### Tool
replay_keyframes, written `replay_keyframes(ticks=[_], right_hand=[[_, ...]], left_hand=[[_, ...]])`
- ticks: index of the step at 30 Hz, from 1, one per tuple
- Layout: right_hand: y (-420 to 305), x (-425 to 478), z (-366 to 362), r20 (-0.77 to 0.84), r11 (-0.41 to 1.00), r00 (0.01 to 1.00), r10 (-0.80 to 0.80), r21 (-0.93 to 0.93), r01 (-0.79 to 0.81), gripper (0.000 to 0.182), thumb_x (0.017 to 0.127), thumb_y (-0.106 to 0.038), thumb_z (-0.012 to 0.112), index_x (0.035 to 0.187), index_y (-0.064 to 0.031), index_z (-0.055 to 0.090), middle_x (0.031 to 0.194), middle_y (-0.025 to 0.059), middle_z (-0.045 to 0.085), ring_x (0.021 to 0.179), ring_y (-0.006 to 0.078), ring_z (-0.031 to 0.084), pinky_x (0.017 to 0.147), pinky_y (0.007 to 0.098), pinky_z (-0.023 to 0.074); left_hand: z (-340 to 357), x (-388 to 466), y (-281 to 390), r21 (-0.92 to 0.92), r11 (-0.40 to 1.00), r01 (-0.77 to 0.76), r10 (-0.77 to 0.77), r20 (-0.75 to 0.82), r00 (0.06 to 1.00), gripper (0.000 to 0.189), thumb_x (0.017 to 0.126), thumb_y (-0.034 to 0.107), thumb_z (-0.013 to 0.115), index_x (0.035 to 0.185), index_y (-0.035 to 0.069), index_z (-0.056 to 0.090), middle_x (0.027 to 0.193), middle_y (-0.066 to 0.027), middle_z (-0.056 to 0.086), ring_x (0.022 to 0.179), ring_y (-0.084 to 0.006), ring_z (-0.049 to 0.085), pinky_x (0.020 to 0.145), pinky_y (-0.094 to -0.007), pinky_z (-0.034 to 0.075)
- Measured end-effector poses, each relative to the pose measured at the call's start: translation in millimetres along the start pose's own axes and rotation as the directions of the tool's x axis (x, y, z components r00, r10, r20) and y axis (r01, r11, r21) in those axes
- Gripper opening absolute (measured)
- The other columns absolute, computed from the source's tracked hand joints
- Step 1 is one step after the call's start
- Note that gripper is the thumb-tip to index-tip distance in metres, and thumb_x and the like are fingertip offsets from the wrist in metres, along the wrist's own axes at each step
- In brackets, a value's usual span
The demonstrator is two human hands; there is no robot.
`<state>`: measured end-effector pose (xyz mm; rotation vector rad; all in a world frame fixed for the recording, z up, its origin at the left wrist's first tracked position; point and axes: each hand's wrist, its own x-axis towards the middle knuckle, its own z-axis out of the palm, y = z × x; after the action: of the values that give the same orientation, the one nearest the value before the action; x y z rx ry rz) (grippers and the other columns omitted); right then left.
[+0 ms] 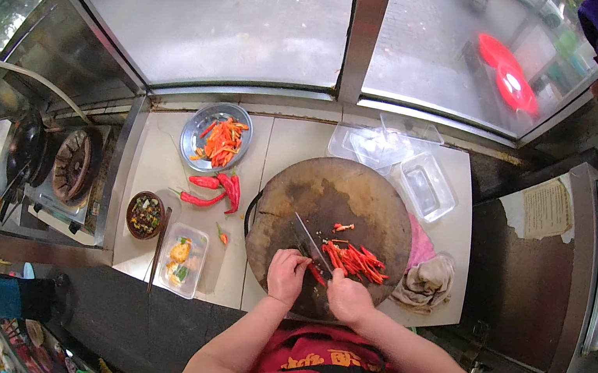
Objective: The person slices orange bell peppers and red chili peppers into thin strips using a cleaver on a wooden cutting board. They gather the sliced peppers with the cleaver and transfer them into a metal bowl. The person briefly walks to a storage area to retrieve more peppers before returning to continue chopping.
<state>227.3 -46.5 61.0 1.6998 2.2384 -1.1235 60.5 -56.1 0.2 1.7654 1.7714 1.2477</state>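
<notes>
A round wooden chopping block (299,186) stands before me on the counter. My right hand (349,299) grips a kitchen knife (313,238), its blade slanting up and left over the block. Close to the blade, my left hand (286,272) rests with bent fingers at the end of a red chili pepper (317,274). A heap of red chili strips (360,263) lies right of the knife, and small pepper bits (343,228) sit above it. Left of the block are whole red chilies (202,199) and a bowl of cut peppers (220,141).
A small bowl of chopped food (145,215), chopsticks (159,249) and a plastic food container (183,260) stand at the left. Transparent containers (428,187) lie behind the block at the right. A crumpled cloth (425,284) touches its right side. A gas burner (72,165) is farther left.
</notes>
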Motion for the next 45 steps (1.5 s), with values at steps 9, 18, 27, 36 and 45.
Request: replay_keyframes(ticks=[9,18,27,36,45], right_hand=[[7.3,3.7,6.1,-0.148,0.994,0.987,-0.069,0.077,0.081,0.024,0.091,-0.019,0.050,0.097,0.0032,0.045,0.070,0.0268,0.061,0.068,0.0440,0.062,0.060,0.0545,0.0479],[24.9,3.8,-12.9,-0.154,0.995,0.983,-0.096,0.001,0.097,0.023,0.093,-0.022,0.047,0.095,0.0004,0.045,0.073,0.0254,0.063,0.069,0.0441,0.063,0.062,0.0541,0.0487],[3.7,2.2,8.3,-0.159,0.994,0.987,0.017,0.110,0.001,0.022,0.093,-0.020,0.046,0.097,0.0015,0.044,0.074,0.0278,0.063,0.072,0.0460,0.063,0.066,0.0559,0.0486],[-4.0,-0.7,11.3,-0.166,0.987,0.986,0.008,0.162,0.019,0.020,0.091,-0.018,0.049,0.094,0.0018,0.044,0.074,0.0280,0.062,0.071,0.0446,0.063,0.063,0.0543,0.0481],[17.1,2.1,33.3,-0.326,0.962,0.945,0.036,0.268,0.056,0.026,0.090,-0.023,0.051,0.099,0.0006,0.047,0.079,0.0305,0.061,0.076,0.0494,0.060,0.068,0.0577,0.0463]], left_hand=[[1.4,-1.4,0.1,0.005,1.000,0.007,-0.007,-0.020,1.000,0.011,0.074,0.009,0.074,0.076,0.005,0.063,0.083,-0.0103,0.062,0.081,-0.0293,0.058,0.072,-0.0377,0.048],[4.3,10.8,14.2,0.131,0.975,0.178,-0.183,0.024,0.983,0.020,0.075,0.018,0.076,0.083,0.007,0.062,0.084,-0.0086,0.061,0.080,-0.0293,0.059,0.072,-0.0382,0.047],[4.2,2.2,-2.9,0.060,0.998,0.013,-0.015,0.024,1.000,0.013,0.076,0.014,0.073,0.075,0.006,0.063,0.080,-0.0095,0.063,0.080,-0.0296,0.060,0.071,-0.0381,0.049],[4.0,5.5,-1.5,0.027,1.000,-0.011,0.010,0.014,1.000,0.009,0.076,0.010,0.071,0.075,0.006,0.063,0.080,-0.0099,0.063,0.078,-0.0301,0.059,0.070,-0.0393,0.048],[16.8,-0.9,-13.8,0.086,0.996,-0.028,0.018,0.118,0.993,0.011,0.080,0.016,0.066,0.078,0.007,0.062,0.084,-0.0121,0.061,0.083,-0.0334,0.057,0.073,-0.0430,0.048]])
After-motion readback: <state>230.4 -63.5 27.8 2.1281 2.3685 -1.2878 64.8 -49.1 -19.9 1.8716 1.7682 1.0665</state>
